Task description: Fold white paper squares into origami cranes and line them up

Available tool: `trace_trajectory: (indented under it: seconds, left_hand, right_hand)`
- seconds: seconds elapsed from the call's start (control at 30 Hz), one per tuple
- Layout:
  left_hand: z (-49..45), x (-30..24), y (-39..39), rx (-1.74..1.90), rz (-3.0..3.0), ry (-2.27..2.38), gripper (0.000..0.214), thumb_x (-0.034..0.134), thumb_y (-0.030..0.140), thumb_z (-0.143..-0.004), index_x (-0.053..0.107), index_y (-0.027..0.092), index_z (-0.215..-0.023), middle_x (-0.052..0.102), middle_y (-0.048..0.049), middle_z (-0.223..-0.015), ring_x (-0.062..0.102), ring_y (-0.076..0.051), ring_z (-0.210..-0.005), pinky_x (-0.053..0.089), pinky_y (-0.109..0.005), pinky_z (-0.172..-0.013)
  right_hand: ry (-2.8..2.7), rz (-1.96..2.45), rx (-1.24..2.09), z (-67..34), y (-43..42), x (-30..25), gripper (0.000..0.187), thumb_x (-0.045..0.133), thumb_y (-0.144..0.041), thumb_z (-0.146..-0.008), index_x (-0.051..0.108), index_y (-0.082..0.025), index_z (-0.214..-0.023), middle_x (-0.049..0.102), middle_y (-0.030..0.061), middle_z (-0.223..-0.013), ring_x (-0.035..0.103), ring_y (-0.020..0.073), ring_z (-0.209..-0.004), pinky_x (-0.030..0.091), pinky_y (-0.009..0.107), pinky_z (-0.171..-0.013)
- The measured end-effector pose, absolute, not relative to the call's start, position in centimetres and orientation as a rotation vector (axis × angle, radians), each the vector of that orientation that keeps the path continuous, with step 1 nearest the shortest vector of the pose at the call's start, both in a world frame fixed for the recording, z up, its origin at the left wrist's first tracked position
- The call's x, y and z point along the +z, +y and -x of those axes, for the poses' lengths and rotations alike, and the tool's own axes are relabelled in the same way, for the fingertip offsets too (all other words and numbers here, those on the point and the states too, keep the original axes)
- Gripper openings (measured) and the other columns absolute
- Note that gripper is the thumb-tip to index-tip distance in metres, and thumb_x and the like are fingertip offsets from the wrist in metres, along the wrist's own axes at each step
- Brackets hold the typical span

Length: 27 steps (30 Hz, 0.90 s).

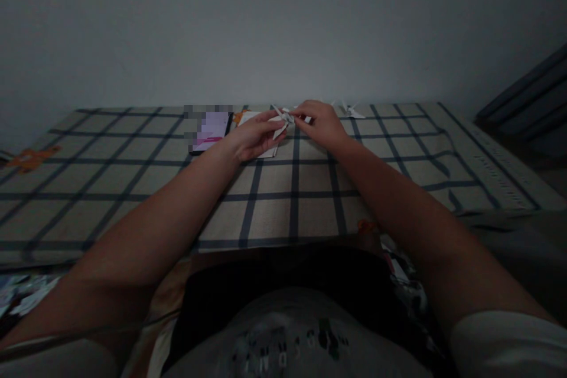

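A small white folded-paper crane (286, 119) is held up between my two hands above the far part of the table. My left hand (258, 134) pinches it from the left, thumb and fingers closed on the paper. From the right, the fingertips of my right hand (319, 121) grip its other side. Beneath my left hand lie white sheets of paper (269, 153), partly covered by it. Another white paper crane (353, 110) stands beyond my right hand, near the wall.
A checked cloth (274, 201) covers the table. Left of my hands lies a phone (212, 130) with a lit screen. The pale wall (283, 29) borders the table's far edge. Orange patches (33, 156) show at the far left.
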<state>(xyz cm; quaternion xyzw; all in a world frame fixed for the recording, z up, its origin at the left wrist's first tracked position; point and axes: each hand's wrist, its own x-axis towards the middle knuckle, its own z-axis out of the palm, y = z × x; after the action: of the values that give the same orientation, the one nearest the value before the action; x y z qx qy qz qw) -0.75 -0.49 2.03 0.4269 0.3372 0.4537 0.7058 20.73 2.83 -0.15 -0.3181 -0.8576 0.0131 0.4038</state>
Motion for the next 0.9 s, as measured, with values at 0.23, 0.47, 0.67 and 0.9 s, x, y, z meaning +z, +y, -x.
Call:
trace_trajectory:
  seconds: [0.23, 0.47, 0.67, 0.9]
  left_hand:
    - [0.71, 2.19, -0.89, 1.037, -0.959, 0.829, 0.028, 0.071, -0.005, -0.088, 0.078, 0.018, -0.103, 0.08, 0.0006, -0.091, 0.072, -0.007, -0.069, 0.062, -0.015, -0.066]
    - [0.79, 2.06, -0.72, 1.026, -0.938, 0.844, 0.03, 0.075, -0.001, -0.088, 0.079, 0.018, -0.11, 0.08, -0.0009, -0.092, 0.072, -0.008, -0.07, 0.062, -0.016, -0.066]
    - [0.65, 2.2, -0.68, 1.034, -0.936, 0.872, 0.022, 0.074, 0.003, -0.093, 0.078, 0.016, -0.111, 0.079, -0.0016, -0.091, 0.073, -0.008, -0.068, 0.062, -0.016, -0.063]
    - [0.85, 1.86, -0.65, 1.081, -1.037, 0.893, 0.05, 0.086, 0.007, -0.084, 0.076, 0.023, -0.13, 0.081, -0.0028, -0.116, 0.076, -0.008, -0.084, 0.066, -0.02, -0.082]
  right_hand:
    - [-2.246, 0.847, -0.018, -20.81, 2.81, -0.33, 0.029, 0.058, -0.025, -0.1, 0.082, -0.019, -0.116, 0.08, 0.0109, -0.109, 0.068, 0.024, -0.1, 0.051, 0.037, -0.094]
    - [-2.313, 0.973, -0.155, -20.6, 2.27, 0.02, 0.028, 0.055, -0.023, -0.103, 0.083, -0.018, -0.107, 0.081, 0.0123, -0.111, 0.07, 0.0274, -0.107, 0.05, 0.04, -0.094]
    - [-2.296, 0.996, -0.155, -20.46, 2.12, 0.07, 0.03, 0.055, -0.025, -0.104, 0.084, -0.018, -0.109, 0.082, 0.0136, -0.114, 0.07, 0.0288, -0.11, 0.05, 0.041, -0.092]
    - [-2.239, 0.945, -0.037, -20.49, 2.49, -0.18, 0.025, 0.058, -0.027, -0.102, 0.082, -0.02, -0.103, 0.08, 0.0113, -0.109, 0.069, 0.0272, -0.103, 0.051, 0.041, -0.093]
